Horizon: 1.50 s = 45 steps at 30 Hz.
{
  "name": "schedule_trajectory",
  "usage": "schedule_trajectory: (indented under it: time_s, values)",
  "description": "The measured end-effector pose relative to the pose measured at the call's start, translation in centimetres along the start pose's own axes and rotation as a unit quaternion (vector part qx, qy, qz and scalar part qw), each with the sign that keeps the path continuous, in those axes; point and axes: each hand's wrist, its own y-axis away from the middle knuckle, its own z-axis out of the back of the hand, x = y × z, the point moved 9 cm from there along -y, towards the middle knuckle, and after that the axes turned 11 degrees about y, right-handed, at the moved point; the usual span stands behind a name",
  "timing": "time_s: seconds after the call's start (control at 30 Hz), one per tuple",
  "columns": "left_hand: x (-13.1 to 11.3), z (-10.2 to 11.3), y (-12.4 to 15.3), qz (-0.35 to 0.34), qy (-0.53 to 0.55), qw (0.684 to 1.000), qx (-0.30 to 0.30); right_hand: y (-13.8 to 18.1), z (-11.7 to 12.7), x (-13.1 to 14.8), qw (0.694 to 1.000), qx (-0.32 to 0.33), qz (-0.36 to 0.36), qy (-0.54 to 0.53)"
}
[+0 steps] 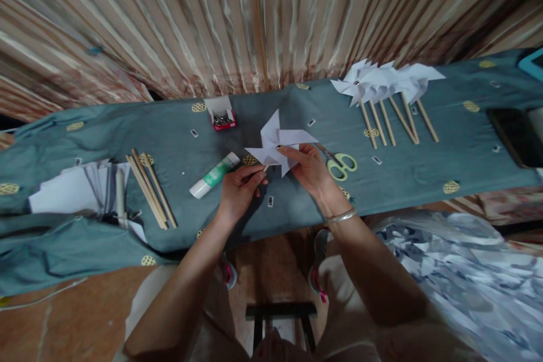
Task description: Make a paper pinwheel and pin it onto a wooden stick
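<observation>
A white paper pinwheel (270,138) is held over the middle of the table, a small dark pin head at its centre. My right hand (311,167) grips it, the thumb pressed by the pin and the other fingers behind the paper. Below the pinwheel, my left hand (241,189) is closed round a thin wooden stick (266,168); only its tip shows, near the lower blades. Whether stick and pinwheel are joined is hidden. Green-handled scissors (341,166) lie just right of my right hand. A glue stick (215,175) rests to the left of my left hand.
An open red box of metal pins (223,120) stands behind the glue stick. Several wooden sticks (146,189) and paper sheets (72,186) lie at the left. Finished pinwheels (382,85) overlap at the back right, near a phone (515,136). A plastic bag of paper pieces (462,271) sits below.
</observation>
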Motion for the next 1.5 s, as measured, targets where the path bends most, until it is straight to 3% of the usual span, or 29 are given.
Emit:
schedule_trajectory:
  time_s: [0.33, 0.53, 0.7, 0.83, 1.1, 1.5]
  values:
    - [-2.4, 0.8, 0.3, -0.094, 0.052, 0.993, -0.044, -0.1, 2.0, 0.2, 0.999, -0.024, -0.040, -0.017]
    - [-3.3, 0.3, 0.1, -0.131, 0.025, 0.991, 0.000, 0.4, 1.9, 1.0, 0.998, 0.031, -0.028, 0.055]
    - [-3.8, -0.2, 0.2, -0.143, 0.008, 0.990, 0.019, 0.4, 2.9, 2.1, 0.997, 0.017, 0.012, 0.075]
    - [-4.0, -1.1, 0.4, -0.133, 0.011, 0.990, 0.041, 1.0, 1.9, 2.4, 0.994, 0.048, 0.015, 0.098]
    - [-2.7, -2.4, 0.7, -0.048, 0.060, 0.992, 0.099, 2.4, -0.7, 1.1, 0.987, 0.124, -0.019, 0.102]
    - [-2.5, -2.0, 1.4, -0.069, 0.104, 0.989, 0.073, 2.9, -1.2, 0.7, 0.987, 0.107, -0.001, 0.124]
